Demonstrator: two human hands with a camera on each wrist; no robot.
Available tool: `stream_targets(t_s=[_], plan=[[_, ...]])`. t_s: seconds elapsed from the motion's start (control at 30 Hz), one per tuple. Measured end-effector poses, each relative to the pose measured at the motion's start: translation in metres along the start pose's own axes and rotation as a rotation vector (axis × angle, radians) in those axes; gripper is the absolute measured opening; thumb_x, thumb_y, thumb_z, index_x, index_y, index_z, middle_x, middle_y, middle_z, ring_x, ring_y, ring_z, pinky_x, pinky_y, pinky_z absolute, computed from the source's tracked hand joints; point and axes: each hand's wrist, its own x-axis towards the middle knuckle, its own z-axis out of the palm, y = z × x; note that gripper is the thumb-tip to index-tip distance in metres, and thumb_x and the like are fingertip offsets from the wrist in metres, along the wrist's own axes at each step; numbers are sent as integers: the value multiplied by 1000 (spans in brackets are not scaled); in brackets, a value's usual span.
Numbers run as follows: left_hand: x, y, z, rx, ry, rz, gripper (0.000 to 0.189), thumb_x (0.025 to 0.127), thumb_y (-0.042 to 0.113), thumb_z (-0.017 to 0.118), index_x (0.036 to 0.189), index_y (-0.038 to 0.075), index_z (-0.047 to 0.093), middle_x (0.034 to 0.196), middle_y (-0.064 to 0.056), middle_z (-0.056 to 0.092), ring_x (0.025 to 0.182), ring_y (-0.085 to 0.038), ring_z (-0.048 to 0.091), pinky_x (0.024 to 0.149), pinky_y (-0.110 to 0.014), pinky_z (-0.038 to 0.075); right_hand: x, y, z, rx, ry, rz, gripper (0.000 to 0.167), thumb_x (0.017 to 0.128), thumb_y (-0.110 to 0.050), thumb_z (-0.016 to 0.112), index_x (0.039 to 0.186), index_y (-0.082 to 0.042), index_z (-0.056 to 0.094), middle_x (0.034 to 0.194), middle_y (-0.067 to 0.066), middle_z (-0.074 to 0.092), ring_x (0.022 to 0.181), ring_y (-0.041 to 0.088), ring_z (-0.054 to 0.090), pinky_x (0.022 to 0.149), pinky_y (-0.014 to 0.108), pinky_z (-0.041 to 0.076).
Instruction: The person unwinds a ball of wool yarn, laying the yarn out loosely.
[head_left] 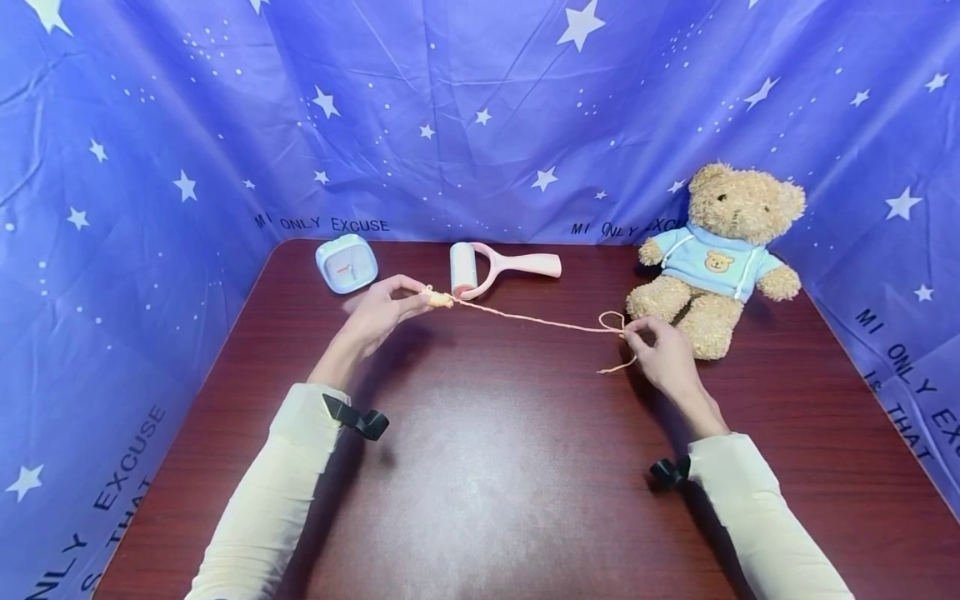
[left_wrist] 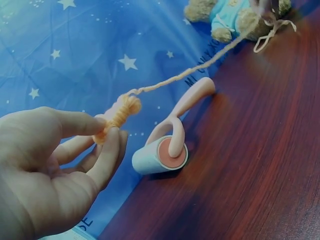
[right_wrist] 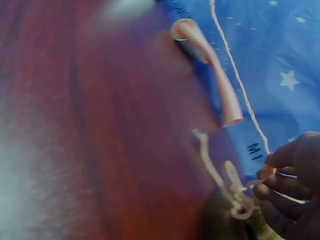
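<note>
Between the fingertips and thumb of my left hand point(head_left: 377, 314) is a small wound bundle of peach yarn point(left_wrist: 120, 118). One strand of yarn point(head_left: 536, 318) runs nearly straight from the bundle across to my right hand point(head_left: 666, 354), which pinches it. By the right fingertips a loop and a loose tail of yarn point(right_wrist: 210, 167) hang down. Both hands are raised over the table, the right one in front of the teddy bear point(head_left: 712, 262). Past the strand, near the bundle, lies a lint roller point(head_left: 517, 265) with a pink handle.
A pale blue clock point(head_left: 347, 263) stands at the back left of the dark red wooden table point(head_left: 480, 467). The bear, in a light blue top, sits at the back right. A blue star-patterned cloth point(head_left: 480, 100) hangs behind and along both sides.
</note>
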Motion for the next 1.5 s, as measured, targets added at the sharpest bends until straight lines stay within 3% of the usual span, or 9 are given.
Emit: stream_targets(t_s=[0.13,0.33,0.5,0.63,0.83,1.03,1.13,1.23,1.5], plan=[[-2,0,3,6,-42,10,11,92,-6,54,102,-3,50,107,-12,55,90,-9,66,108,-46,42,-4,4,10,-49,-60,-26,9,90,-12,65,94,-4,67,89,15,70,75,27,59,68,38,44],[-3,-1,4,-11,-73,13,12,92,-7,54,103,-3,50,106,-13,57,90,-10,66,110,-50,39,-7,3,16,-35,-109,-13,10,86,-8,68,94,-3,66,89,14,70,77,25,61,69,35,46],[-3,-1,4,-6,-86,19,13,92,-6,54,104,-3,51,106,-12,59,91,-10,66,108,-46,43,-7,-4,16,-35,-98,-20,12,86,-10,68,96,-3,67,91,15,69,78,26,61,69,36,46],[-3,-1,5,2,-94,29,13,92,-5,56,104,-3,52,104,-11,60,89,-10,67,103,-39,48,-5,-14,18,-43,-75,-27,14,87,-12,67,98,-4,67,96,17,67,85,32,62,75,45,48],[-3,-2,8,-1,-105,45,12,91,-7,55,102,-2,53,101,-9,61,89,-10,67,98,-34,53,4,-42,26,18,-35,-86,14,87,-10,67,99,-4,67,100,17,67,97,35,62,84,49,48],[-2,-3,10,-1,-117,42,12,92,-7,55,103,-3,52,100,-9,62,90,-10,68,107,-45,44,16,-78,47,168,-26,-199,17,86,-8,68,102,-4,66,96,12,67,89,27,63,80,42,51],[-2,-3,11,-11,-113,37,12,92,-7,55,102,-3,51,99,-8,62,89,-10,67,110,-52,38,20,-98,59,233,-60,-232,19,87,-9,68,105,-4,66,99,12,67,93,28,64,82,44,54],[-3,-3,12,-8,-117,37,12,92,-6,55,102,-2,51,98,-8,63,89,-10,68,109,-50,40,23,-115,71,293,-111,-247,21,87,-10,68,107,-4,66,101,12,67,92,26,65,82,45,57],[-5,-1,12,-1,-121,56,11,92,-6,55,101,-1,52,98,-7,62,89,-10,67,97,-33,54,27,-145,99,382,-207,-235,19,88,-16,69,105,-9,67,101,5,68,87,20,62,77,41,57]])
